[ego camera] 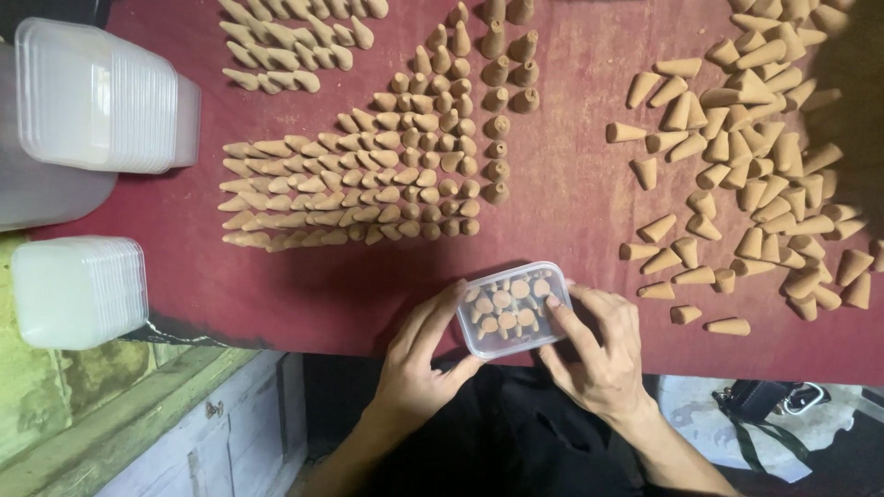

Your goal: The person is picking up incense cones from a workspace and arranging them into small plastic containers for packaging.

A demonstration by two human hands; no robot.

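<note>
**Two hands steady a small box of incense cones at the table's edge**

Two bare hands meet around a small clear plastic box at the near edge of a dark red table, seen from the head camera looking straight down. The left hand cups the box's left side, thumb under the near corner and fingers curled up along its wall. The right hand grips the right side, its index finger lying across the top over the cones packed inside. Neither hand is loose; both are closed on the box, which sits between them, partly over the table's lip.

The cones inside stand close together, flat bases up. To do this well, it appears best to keep the box level and pressed from both sides, so the standing cones do not tip, with the finger on top pushing lightly; the cones look brittle.

Just beyond the left hand lie tidy rows of tan cones, some on their sides, some upright. Beyond and beside the right hand spreads a loose heap of cones, the nearest only a little past the fingertips. Well off past the left hand stand stacks of empty clear boxes and a lower stack.
</note>
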